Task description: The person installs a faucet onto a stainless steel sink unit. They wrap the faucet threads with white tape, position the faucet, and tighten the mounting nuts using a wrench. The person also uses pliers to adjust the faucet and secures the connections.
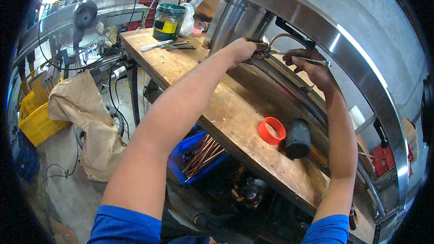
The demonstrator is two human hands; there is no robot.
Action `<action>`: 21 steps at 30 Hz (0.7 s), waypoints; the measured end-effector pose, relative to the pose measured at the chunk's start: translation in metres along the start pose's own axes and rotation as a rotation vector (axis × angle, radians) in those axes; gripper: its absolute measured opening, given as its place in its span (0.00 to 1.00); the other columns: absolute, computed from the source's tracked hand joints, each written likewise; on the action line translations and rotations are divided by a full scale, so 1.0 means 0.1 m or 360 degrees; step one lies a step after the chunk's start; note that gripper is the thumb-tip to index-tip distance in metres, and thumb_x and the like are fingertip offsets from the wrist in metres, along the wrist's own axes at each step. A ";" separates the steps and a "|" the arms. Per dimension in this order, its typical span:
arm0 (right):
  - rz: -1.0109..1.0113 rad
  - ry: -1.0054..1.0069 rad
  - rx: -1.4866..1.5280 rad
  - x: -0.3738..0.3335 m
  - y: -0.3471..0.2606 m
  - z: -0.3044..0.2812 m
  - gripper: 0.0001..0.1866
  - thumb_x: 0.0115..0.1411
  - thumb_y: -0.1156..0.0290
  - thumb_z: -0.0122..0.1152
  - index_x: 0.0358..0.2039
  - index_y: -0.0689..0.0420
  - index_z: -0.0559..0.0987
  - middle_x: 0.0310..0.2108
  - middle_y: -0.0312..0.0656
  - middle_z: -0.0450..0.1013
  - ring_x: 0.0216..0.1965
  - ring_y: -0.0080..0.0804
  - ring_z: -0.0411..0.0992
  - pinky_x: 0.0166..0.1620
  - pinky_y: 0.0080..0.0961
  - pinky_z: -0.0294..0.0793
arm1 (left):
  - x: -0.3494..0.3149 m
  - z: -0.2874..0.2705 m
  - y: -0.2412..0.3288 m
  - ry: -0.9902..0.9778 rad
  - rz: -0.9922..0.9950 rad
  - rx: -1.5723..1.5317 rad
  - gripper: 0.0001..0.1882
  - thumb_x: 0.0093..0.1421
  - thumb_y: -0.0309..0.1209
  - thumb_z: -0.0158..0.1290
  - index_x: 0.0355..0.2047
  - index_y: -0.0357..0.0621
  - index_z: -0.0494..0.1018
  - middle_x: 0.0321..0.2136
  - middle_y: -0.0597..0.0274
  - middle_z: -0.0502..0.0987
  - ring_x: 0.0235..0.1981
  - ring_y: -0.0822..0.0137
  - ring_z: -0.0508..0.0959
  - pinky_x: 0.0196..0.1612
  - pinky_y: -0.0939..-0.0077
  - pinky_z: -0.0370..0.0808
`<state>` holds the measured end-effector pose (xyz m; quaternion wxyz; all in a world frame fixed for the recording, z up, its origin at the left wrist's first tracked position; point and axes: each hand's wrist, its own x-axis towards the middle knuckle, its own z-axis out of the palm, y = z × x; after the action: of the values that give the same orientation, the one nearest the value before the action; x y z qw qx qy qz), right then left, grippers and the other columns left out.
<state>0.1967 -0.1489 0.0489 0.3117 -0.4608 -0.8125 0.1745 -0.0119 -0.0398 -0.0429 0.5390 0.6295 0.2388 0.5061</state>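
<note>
Steadying the work falls to your left hand (244,50), at one o'clock from the centre of view, where it appears closed about the small, dark metal fitting (261,54); its exact fingertip contact is hidden. Your right hand (317,70), at three o'clock from that fitting, holds the slim, silver metal spanner-like tool (316,60) across its fingers. The tool's inner end reaches the fitting, but whether it is fully seated cannot be told from this view. The step in hand appears to be turning the fitting, so confirm full engagement before applying load. Pull smoothly in the plane of the tool and counter-hold with the left hand, clear of any pinch point. Guard the thin, arched copper-coloured tube (281,35) at one to two o'clock from the fitting, since a sideways load could kink it. Check swing clearance against the broad, polished steel beam (332,31) at two o'clock. Mind the short, bright red plastic ring (279,132) at six o'clock and the squat, black cylinder (297,138) at five o'clock, both near your right forearm's path.
</note>
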 end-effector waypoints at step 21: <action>0.0125 -0.0248 -0.1805 -0.73 -1.01 -0.08 0.18 0.59 0.64 0.56 0.46 0.58 0.68 0.35 0.57 0.74 0.39 0.54 0.73 0.42 0.42 0.69 | 0.00 -0.02 -0.04 -0.0084 0.0057 0.0124 0.23 0.58 0.54 0.54 0.38 0.48 0.79 0.32 0.67 0.76 0.32 0.72 0.71 0.37 0.73 0.68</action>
<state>0.1648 -0.2635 0.0871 -0.0518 -0.5715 -0.7818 -0.2438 -0.0127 -0.0373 -0.0469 0.5109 0.6674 0.2327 0.4892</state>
